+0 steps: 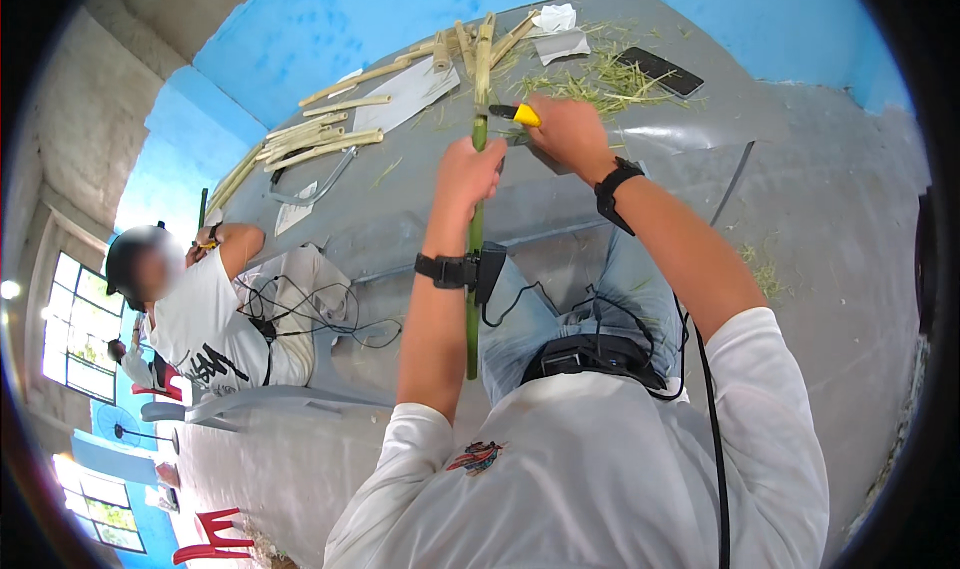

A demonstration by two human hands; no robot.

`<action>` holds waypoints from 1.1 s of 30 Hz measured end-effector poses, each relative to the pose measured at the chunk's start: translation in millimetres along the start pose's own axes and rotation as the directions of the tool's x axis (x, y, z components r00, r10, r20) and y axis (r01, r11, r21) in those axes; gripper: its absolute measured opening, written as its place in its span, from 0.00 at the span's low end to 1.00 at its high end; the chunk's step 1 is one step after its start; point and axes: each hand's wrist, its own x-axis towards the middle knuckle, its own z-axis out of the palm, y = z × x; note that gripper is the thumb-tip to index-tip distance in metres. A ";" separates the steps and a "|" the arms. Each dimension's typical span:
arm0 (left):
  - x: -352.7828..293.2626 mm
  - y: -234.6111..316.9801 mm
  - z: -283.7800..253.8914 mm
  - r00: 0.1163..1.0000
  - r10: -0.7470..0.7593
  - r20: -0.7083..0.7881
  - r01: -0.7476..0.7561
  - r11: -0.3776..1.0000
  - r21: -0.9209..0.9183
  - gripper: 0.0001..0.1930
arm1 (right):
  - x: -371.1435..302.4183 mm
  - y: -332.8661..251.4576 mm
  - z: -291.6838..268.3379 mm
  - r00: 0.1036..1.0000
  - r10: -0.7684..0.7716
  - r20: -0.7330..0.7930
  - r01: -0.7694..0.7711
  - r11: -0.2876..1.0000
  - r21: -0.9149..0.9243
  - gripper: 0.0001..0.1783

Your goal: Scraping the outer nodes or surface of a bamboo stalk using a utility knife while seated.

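My left hand [470,174] is wrapped round a long green bamboo stalk [474,314], which runs from the table top back toward my lap. Above that hand the stalk's far part [483,69] is pale, with its green skin gone. My right hand [572,134] is closed on a knife [523,115] with a yellow and black handle, just right of the stalk. A greyish blade-like part shows below that hand; its edge and any contact with the stalk cannot be made out.
Pale bamboo pieces [325,144] and a hacksaw [325,181] lie on the grey table [400,184] at left. Green shavings [615,84], crumpled paper [556,19] and a phone [660,72] lie far right. A co-worker [215,309] sits at left; cables [330,314] hang nearby.
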 end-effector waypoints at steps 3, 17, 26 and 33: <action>12.3 0.3 5.7 0.999 -0.028 0.036 0.032 0.993 -0.114 0.11 | 0.5 -1.6 -1.1 1.000 -0.010 0.027 0.010 1.000 0.014 0.11; -14.9 -14.0 4.6 0.997 -0.075 0.007 0.075 0.995 -0.073 0.12 | 5.4 3.2 10.8 0.998 0.021 0.067 -0.016 0.997 -0.071 0.14; 1.3 -8.5 1.8 0.999 -0.044 -0.010 0.043 0.997 -0.064 0.13 | -1.6 -4.9 -7.3 0.989 -0.118 0.092 0.121 0.992 -0.031 0.09; 4.7 -16.9 3.7 0.999 -0.006 -0.039 0.005 0.999 -0.043 0.12 | -2.2 -2.2 -1.7 0.990 -0.106 0.093 0.110 0.993 -0.041 0.10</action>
